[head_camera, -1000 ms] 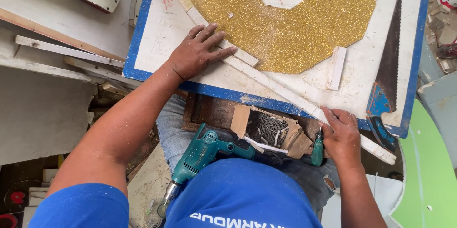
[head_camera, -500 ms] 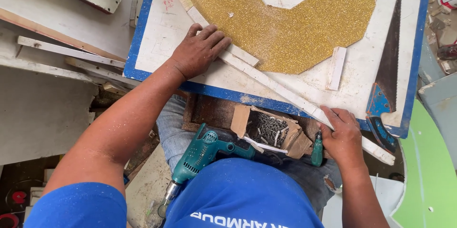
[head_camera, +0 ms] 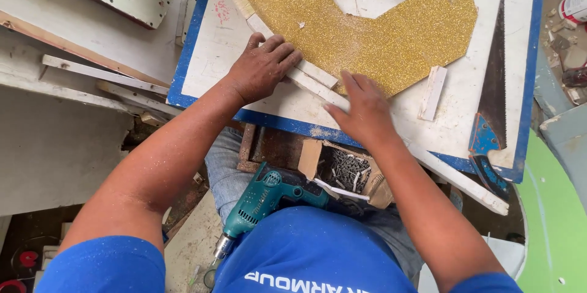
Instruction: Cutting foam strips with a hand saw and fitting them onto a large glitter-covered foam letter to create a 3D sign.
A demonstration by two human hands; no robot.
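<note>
My left hand (head_camera: 263, 66) lies flat on a long white wooden strip (head_camera: 465, 180) that runs diagonally across a white board with a blue edge (head_camera: 208, 54). My right hand (head_camera: 361, 106) presses on the same strip further along, fingers spread, holding nothing. Just beyond both hands lies a gold glitter panel (head_camera: 391, 30) with a white cut-out in its middle. A second short white strip (head_camera: 318, 73) sits between the long strip and the glitter panel.
A hand saw with a blue handle (head_camera: 492, 103) lies on the board's right side beside a small white block (head_camera: 432, 91). A teal power drill (head_camera: 269, 198) and an open cardboard box of screws (head_camera: 345, 170) rest on my lap. Boards and scrap wood lie at the left.
My right hand has come up from the strip's lower end beside the lap onto the strip on the board. The small green tool it was beside is out of sight. The left hand has stayed put.
</note>
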